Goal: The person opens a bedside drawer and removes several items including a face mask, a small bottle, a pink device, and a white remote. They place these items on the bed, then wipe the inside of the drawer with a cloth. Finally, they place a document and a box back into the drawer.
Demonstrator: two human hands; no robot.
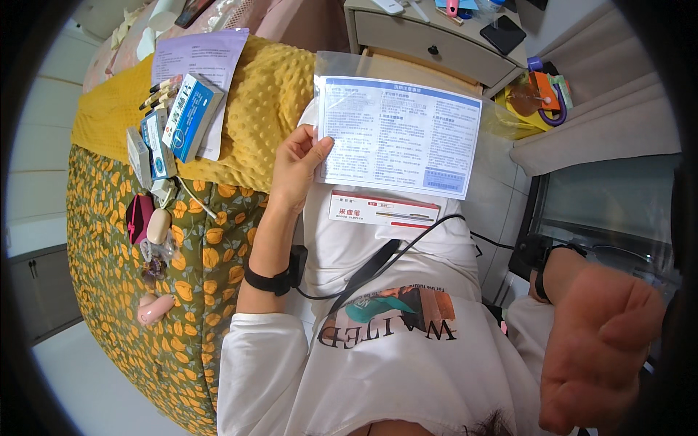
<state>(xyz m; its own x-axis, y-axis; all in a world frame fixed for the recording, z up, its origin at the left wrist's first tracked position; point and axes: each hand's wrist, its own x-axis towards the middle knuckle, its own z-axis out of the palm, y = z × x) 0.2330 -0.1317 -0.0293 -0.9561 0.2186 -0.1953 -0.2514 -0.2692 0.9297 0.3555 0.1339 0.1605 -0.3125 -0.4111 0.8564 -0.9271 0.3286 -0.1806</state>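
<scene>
My left hand [300, 163] pinches the left edge of a printed sheet [400, 134] in a clear plastic sleeve, thumb on top. The sheet is white with a blue header and several columns of small text. It is held up above my lap, tilted slightly. Just below it, a slim white and red box [384, 211] with a picture of a pen-like tool lies on my white clothes. My right hand [602, 349] is raised close to the camera at the lower right, its fingers curled into a fist; nothing shows in it.
On the bed to my left lie a yellow blanket [251, 109], a blue and white box [195, 116], smaller boxes [158, 142], a purple pouch [200, 54] and a pink gadget [155, 309]. A bedside drawer [407, 43] stands ahead. A black cable [407, 247] crosses my lap between wrist bands.
</scene>
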